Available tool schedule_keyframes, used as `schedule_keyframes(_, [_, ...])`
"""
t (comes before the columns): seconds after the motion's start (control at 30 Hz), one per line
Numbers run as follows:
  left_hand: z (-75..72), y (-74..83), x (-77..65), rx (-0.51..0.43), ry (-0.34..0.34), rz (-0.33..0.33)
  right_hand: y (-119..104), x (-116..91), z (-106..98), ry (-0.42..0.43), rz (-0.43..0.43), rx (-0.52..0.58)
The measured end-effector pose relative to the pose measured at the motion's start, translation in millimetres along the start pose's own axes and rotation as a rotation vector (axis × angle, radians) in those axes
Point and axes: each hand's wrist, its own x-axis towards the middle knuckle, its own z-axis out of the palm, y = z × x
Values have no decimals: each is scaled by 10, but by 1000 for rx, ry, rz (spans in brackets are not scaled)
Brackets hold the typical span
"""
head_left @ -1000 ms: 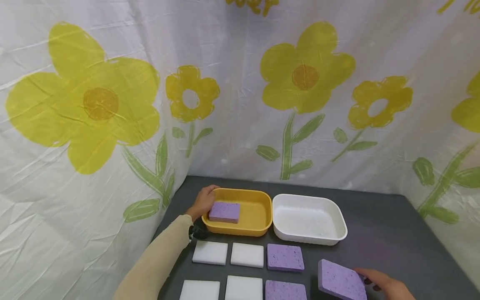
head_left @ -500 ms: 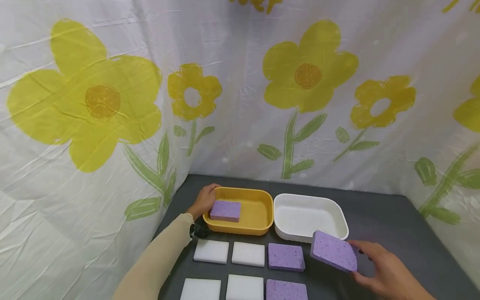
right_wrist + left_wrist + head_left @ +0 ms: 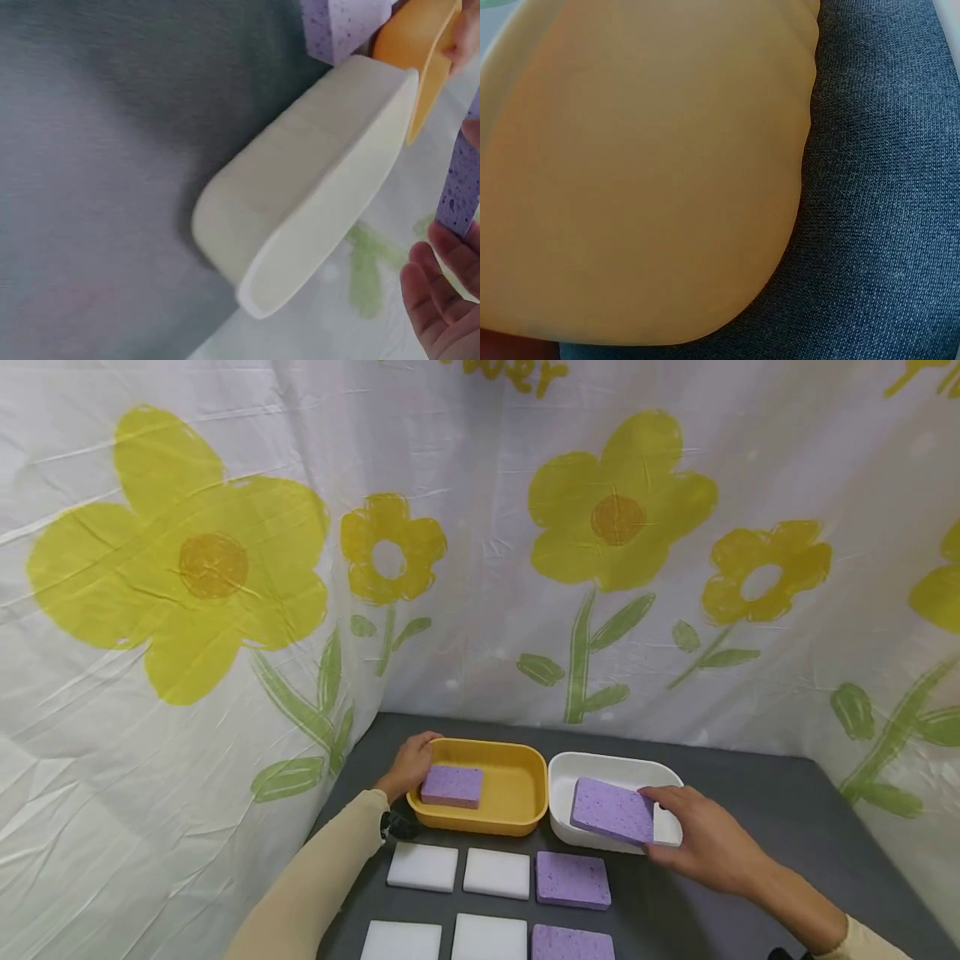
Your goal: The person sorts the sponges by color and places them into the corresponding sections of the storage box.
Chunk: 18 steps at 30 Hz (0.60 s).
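My right hand [image 3: 705, 839] pinches a purple sponge [image 3: 611, 810] by its right end, thumb and fingers on opposite edges. The sponge is tilted above the white tub [image 3: 572, 828] and hides part of its inside. In the right wrist view the fingers [image 3: 442, 289] hold the sponge [image 3: 459, 176] near the tub's open side. My left hand [image 3: 410, 766] grips the left rim of the yellow tub [image 3: 513, 785]. Inside that tub, at its left, lies another purple sponge [image 3: 452, 786]. The left wrist view shows mostly the yellow tub's outer wall [image 3: 645, 180]; the hand is barely seen there.
In front of the tubs lie several white sponge-like pads [image 3: 422, 866] and two purple sponges [image 3: 573, 878], laid out in rows. The dark tabletop [image 3: 780, 827] reaches a white curtain [image 3: 480, 652] with painted flowers. The two tubs stand side by side.
My right hand has carried the purple sponge up from the table's front right, forward and left to over the white tub. The left hand stays on the yellow tub.
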Motion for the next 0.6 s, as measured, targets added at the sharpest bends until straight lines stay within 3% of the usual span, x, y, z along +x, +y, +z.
schedule_keyframes(0.4, [10,-13,5,4,11,6,-156,514,291,-45,-77,33])
schedule_keyframes(0.6, [0,4,1,3,17,8,-252,771,460,-96,-48,63])
